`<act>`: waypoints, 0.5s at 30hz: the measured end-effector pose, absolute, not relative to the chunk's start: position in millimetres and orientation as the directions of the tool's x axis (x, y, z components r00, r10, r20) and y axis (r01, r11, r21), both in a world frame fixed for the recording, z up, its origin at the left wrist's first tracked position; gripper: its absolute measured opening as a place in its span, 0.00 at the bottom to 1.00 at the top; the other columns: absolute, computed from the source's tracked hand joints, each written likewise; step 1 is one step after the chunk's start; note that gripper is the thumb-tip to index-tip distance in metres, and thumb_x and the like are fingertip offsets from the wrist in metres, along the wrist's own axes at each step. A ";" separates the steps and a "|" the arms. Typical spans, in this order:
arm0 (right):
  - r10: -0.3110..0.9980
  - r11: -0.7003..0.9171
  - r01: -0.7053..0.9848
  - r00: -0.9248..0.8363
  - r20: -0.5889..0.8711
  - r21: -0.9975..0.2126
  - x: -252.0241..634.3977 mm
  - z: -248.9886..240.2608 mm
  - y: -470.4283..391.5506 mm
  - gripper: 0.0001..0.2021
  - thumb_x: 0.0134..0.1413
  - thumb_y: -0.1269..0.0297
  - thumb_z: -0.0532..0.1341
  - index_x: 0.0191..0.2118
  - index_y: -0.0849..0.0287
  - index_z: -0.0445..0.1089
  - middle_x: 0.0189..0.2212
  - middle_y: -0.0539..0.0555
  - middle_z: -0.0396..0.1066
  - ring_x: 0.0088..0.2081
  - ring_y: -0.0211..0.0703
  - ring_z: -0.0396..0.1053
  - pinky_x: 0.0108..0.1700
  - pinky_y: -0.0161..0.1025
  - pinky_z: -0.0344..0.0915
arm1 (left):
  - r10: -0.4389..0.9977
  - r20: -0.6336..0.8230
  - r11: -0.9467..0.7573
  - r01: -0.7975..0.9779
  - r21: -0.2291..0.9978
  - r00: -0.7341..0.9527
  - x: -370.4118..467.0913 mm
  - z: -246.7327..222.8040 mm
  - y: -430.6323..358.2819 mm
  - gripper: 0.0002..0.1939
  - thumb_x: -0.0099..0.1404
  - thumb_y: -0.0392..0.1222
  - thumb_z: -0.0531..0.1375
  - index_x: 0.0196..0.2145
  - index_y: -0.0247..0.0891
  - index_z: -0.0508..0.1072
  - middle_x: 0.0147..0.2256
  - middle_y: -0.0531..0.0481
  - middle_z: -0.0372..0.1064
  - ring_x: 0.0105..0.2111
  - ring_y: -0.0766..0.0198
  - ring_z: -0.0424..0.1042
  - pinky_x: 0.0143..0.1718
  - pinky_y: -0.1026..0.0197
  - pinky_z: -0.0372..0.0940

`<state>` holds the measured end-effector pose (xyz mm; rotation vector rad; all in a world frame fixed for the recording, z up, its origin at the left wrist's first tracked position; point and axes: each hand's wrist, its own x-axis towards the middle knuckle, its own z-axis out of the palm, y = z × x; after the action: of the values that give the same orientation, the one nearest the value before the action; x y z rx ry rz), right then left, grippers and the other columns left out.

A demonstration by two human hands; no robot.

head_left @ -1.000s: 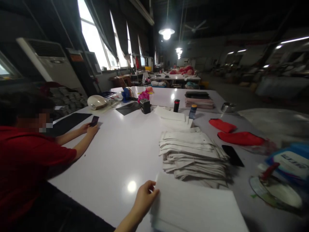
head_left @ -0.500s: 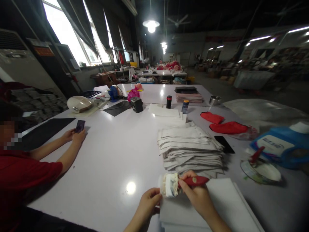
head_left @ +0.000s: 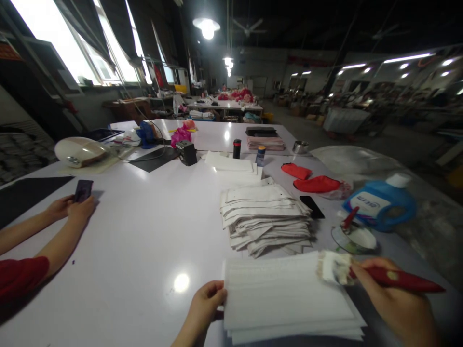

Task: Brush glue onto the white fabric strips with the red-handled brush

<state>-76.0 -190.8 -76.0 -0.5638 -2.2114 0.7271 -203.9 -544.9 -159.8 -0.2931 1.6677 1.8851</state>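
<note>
Brush [head_left: 334, 266] in right grip [head_left: 394, 299]

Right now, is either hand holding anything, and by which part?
The right hand holds a brush by its red handle, bristles at the right edge of the white stack. The left hand grips that stack's left edge.

The left hand [head_left: 203, 309] comes up from the bottom edge on a bare forearm, palm turned inward, its fingers curled and pinched together with the thumb on top. The right hand [head_left: 396, 299] enters from the lower right, wrist bent slightly and knuckles up, fingers wrapped in a closed grasp with the thumb lying along the top. The two hands sit level and well apart.
</note>
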 end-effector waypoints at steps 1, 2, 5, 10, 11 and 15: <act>0.542 0.725 0.071 -0.673 0.503 -0.685 -80.6 -72.8 -219.3 0.11 0.52 0.51 0.61 0.30 0.53 0.64 0.26 0.51 0.69 0.30 0.47 0.68 0.39 0.42 0.61 | 0.283 -0.536 -0.026 -0.565 0.825 -0.795 -203.7 -158.7 -545.0 0.15 0.47 0.45 0.67 0.32 0.34 0.75 0.27 0.51 0.69 0.26 0.67 0.67 0.24 0.66 0.65; 0.500 0.674 -0.042 -0.709 0.497 -0.737 -86.8 -73.0 -250.7 0.10 0.55 0.54 0.60 0.30 0.53 0.64 0.26 0.51 0.68 0.32 0.47 0.68 0.40 0.40 0.62 | 0.282 -0.540 -0.021 -0.567 0.823 -0.793 -203.5 -157.9 -545.0 0.16 0.47 0.45 0.68 0.32 0.34 0.75 0.26 0.51 0.69 0.26 0.67 0.67 0.24 0.66 0.65; 0.302 0.447 -0.165 -0.897 0.322 -0.879 -106.6 -89.3 -335.7 0.09 0.61 0.59 0.56 0.30 0.55 0.64 0.27 0.49 0.67 0.31 0.42 0.67 0.36 0.36 0.63 | 0.289 -0.540 -0.017 -0.568 0.823 -0.791 -202.4 -157.0 -544.5 0.18 0.46 0.46 0.69 0.33 0.34 0.76 0.27 0.50 0.70 0.26 0.66 0.67 0.25 0.64 0.67; 0.237 0.496 -0.108 -0.938 0.254 -0.862 -107.0 -124.7 -336.8 0.09 0.59 0.60 0.55 0.29 0.56 0.63 0.26 0.49 0.66 0.29 0.42 0.67 0.33 0.35 0.63 | 0.285 -0.529 -0.016 -0.555 0.831 -0.799 -200.2 -156.3 -545.4 0.18 0.46 0.46 0.69 0.34 0.32 0.76 0.27 0.49 0.71 0.26 0.66 0.68 0.25 0.63 0.66; 0.253 0.540 -0.078 -0.935 0.250 -0.838 -99.6 -129.0 -314.3 0.10 0.59 0.59 0.55 0.29 0.55 0.64 0.25 0.48 0.66 0.29 0.42 0.67 0.33 0.35 0.63 | 0.284 -0.529 -0.015 -0.555 0.832 -0.800 -200.0 -156.2 -545.8 0.18 0.46 0.46 0.68 0.34 0.33 0.76 0.27 0.49 0.71 0.26 0.67 0.67 0.25 0.64 0.66; 0.405 0.709 0.118 -0.875 0.265 -0.695 -51.7 -134.0 -202.8 0.13 0.55 0.49 0.59 0.29 0.52 0.66 0.26 0.49 0.68 0.29 0.44 0.69 0.31 0.37 0.65 | 0.291 -0.536 -0.005 -0.562 0.827 -0.792 -200.0 -156.6 -545.9 0.18 0.47 0.46 0.67 0.34 0.33 0.76 0.26 0.50 0.70 0.26 0.67 0.67 0.25 0.65 0.64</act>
<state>-51.7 -202.8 -134.0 -0.4048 -2.5164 0.9835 -200.0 -545.9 -156.6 -0.2817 1.6850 1.8567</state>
